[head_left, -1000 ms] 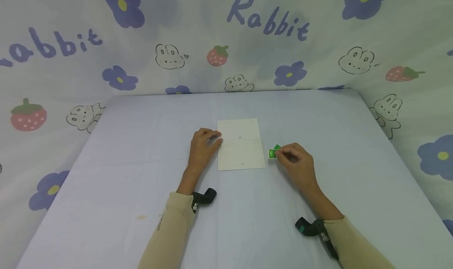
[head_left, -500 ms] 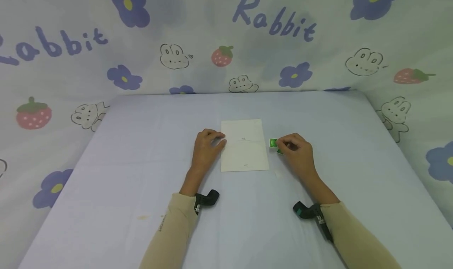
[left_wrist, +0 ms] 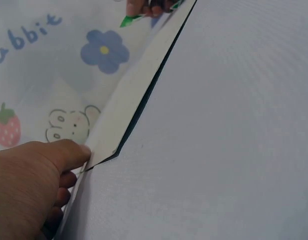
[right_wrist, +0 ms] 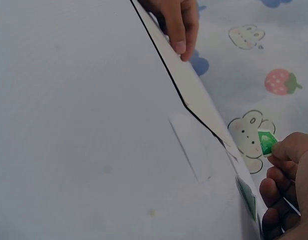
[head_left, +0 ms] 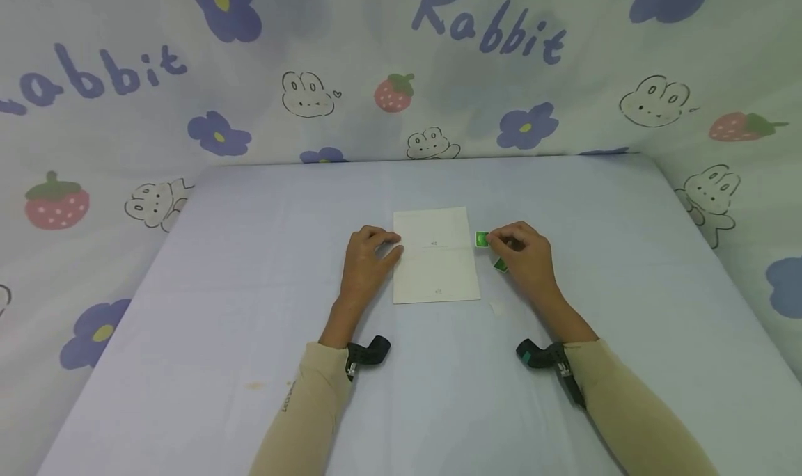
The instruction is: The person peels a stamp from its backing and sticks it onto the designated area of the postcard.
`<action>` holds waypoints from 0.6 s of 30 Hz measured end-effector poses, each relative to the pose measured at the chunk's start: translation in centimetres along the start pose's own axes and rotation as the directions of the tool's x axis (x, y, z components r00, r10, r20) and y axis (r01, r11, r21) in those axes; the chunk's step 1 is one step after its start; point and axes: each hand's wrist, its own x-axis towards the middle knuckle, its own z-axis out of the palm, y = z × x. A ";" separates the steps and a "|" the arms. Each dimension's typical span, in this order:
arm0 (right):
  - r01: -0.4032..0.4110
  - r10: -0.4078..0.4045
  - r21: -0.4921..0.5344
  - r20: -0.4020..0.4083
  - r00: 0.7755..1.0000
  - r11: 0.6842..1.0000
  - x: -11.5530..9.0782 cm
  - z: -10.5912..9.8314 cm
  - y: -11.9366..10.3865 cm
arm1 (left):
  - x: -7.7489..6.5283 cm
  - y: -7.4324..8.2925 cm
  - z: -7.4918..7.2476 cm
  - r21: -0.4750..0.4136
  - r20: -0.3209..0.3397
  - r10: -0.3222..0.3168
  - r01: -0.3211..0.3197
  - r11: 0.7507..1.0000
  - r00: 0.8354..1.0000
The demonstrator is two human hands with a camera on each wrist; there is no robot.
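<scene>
At centre, the left hand (head_left: 366, 264), thumb and forefinger apart, touches the cream sheet (head_left: 436, 271). Right of centre, the right hand (head_left: 528, 255) pinches a green card (head_left: 480, 239), best held lightly.

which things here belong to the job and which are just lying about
Likely in use:
pale sheet, at the left hand
one green piece, pinched by the right hand
other green piece, beside that hand

Likely just about:
rabbit-print backdrop
faint strip
</scene>
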 end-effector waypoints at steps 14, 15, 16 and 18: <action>-0.017 0.017 0.010 0.001 1.000 1.000 1.8 0.9 0.1 | 0.1 -0.1 0.1 -0.001 -0.004 0.003 -0.003 1.000 1.000; -0.016 0.016 0.006 -0.002 1.000 1.000 2.0 0.9 0.1 | 0.2 -0.1 0.1 0.000 -0.005 0.004 -0.004 1.000 1.000; -0.014 0.014 0.003 -0.003 1.000 1.000 2.1 1.0 0.1 | 0.2 0.0 0.1 0.003 -0.005 0.004 -0.004 1.000 1.000; -0.005 0.005 -0.003 -0.003 1.000 1.000 2.5 1.0 0.0 | 0.2 0.1 0.0 0.007 -0.007 0.007 -0.007 1.000 1.000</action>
